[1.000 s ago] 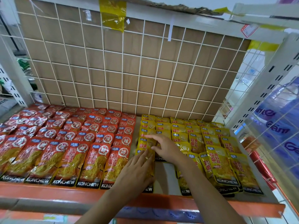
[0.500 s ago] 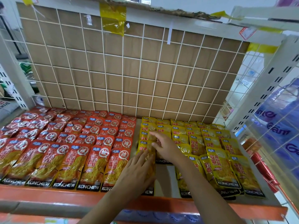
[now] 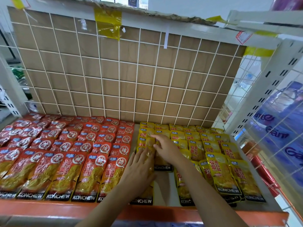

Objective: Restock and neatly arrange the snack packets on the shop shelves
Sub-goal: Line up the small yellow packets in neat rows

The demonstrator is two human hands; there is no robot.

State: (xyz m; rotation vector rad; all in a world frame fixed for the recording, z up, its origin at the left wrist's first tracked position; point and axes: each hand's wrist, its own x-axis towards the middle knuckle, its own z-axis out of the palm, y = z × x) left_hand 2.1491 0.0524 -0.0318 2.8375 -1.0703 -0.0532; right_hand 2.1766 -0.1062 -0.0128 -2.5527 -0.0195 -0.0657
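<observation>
Red snack packets fill the left half of the shelf in overlapping rows. Yellow snack packets cover the right half. My left hand lies flat with straight fingers on the leftmost column of yellow packets, next to the red ones. My right hand rests just right of it on the second yellow column, fingers extended and pressing the packets down. A front packet shows below my right hand; bare shelf lies in front of it.
The orange front lip of the shelf runs along the bottom. A white wire grid with a cardboard backing closes the back. A white slotted upright and a wire side panel with blue packs stand at the right.
Both hands have slid a little farther back along the yellow columns. The right hand's fingers now reach higher up the rows.
</observation>
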